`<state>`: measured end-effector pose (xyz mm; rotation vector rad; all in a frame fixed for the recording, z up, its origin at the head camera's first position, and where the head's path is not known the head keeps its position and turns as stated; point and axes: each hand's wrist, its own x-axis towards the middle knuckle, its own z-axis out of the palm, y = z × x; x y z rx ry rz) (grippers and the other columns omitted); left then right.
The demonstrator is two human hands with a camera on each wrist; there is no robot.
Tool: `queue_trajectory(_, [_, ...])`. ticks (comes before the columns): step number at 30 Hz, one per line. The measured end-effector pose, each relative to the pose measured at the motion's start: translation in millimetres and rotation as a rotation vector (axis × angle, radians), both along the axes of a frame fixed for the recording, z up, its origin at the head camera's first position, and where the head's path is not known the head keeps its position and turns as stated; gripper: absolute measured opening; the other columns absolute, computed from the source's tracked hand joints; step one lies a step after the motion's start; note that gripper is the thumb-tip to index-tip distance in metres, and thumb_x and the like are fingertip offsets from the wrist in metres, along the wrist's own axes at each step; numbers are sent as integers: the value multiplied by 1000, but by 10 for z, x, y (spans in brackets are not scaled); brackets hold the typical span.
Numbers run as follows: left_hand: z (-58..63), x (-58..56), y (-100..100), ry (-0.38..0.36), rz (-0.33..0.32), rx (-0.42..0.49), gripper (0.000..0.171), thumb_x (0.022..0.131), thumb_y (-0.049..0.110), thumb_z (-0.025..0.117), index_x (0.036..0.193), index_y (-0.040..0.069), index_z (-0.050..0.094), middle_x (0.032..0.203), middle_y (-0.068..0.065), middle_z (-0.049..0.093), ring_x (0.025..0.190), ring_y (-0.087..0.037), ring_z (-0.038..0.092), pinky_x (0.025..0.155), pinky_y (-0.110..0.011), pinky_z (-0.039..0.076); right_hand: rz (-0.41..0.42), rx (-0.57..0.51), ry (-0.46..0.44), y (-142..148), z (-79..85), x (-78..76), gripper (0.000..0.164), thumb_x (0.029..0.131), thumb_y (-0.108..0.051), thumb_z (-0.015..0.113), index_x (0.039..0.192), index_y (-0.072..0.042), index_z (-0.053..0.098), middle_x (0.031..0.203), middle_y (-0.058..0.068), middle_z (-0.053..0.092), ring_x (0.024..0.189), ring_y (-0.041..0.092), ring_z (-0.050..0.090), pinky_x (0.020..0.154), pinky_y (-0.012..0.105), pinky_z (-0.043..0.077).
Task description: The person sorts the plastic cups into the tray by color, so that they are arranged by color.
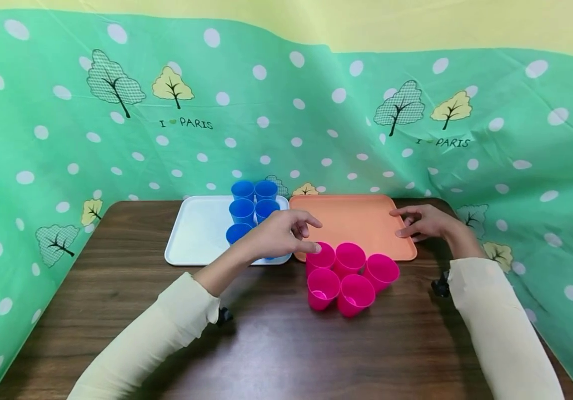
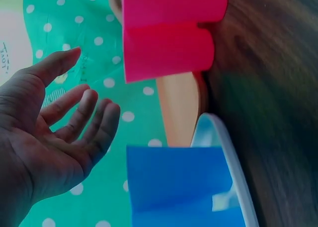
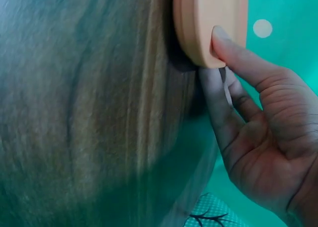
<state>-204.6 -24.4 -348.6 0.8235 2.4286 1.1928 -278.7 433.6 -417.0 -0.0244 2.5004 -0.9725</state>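
Note:
My right hand (image 1: 428,221) grips the right edge of an orange tray (image 1: 351,219). In the right wrist view the thumb (image 3: 233,53) lies on the tray's rim and the other fingers are underneath. My left hand (image 1: 282,233) hovers with loosely bent fingers above the gap between the blue and pink cups, and the left wrist view shows nothing in its palm (image 2: 44,157). Several upright pink cups (image 1: 323,294) stand grouped at the front of the orange tray, covering part of its near edge. Blue cups (image 1: 242,212) stand on the white tray (image 1: 197,233), partly hidden by my left hand.
Both trays lie side by side at the back of a dark wooden table (image 1: 286,355). A green dotted cloth (image 1: 286,128) hangs right behind the table and along its sides.

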Motion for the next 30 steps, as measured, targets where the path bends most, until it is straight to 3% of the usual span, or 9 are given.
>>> queue_trajectory(6, [-58, 11, 128, -11, 7, -69, 62, 89, 37, 95, 145, 17, 75, 126, -9, 73, 121, -27, 68, 85, -31, 64, -3, -11, -5, -18, -21, -42, 75, 102, -18, 86, 166, 0, 51, 99, 4, 59, 88, 18, 65, 82, 35, 71])
queue_trajectory(11, [-97, 32, 179, -32, 18, -90, 65, 87, 36, 97, 144, 17, 75, 127, -9, 73, 121, -27, 68, 82, -32, 65, -11, -15, -20, -59, -16, -76, 76, 101, -21, 88, 165, -3, 53, 100, 4, 60, 90, 21, 66, 82, 35, 71])
queue_trajectory(18, [-149, 37, 259, 0, 27, -132, 62, 86, 35, 98, 141, 15, 77, 123, -6, 72, 117, -24, 68, 80, -29, 64, -27, -24, -27, -68, 0, -77, 73, 101, -17, 87, 164, -2, 53, 98, 4, 57, 88, 19, 64, 81, 35, 71])
queue_trajectory(26, [-120, 85, 434, -17, 52, -204, 69, 84, 35, 100, 144, 11, 76, 133, -9, 71, 126, -26, 66, 83, -32, 67, -36, -29, -34, -16, -7, -48, 74, 102, -17, 86, 165, -2, 52, 99, 4, 58, 83, 17, 67, 79, 34, 71])
queue_trajectory(30, [-79, 114, 516, -27, 81, -241, 67, 84, 34, 101, 142, 11, 76, 130, -8, 70, 123, -24, 66, 78, -30, 66, -48, -21, -42, 10, -12, -35, 75, 101, -18, 87, 166, -3, 52, 99, 4, 59, 85, 18, 67, 80, 34, 71])
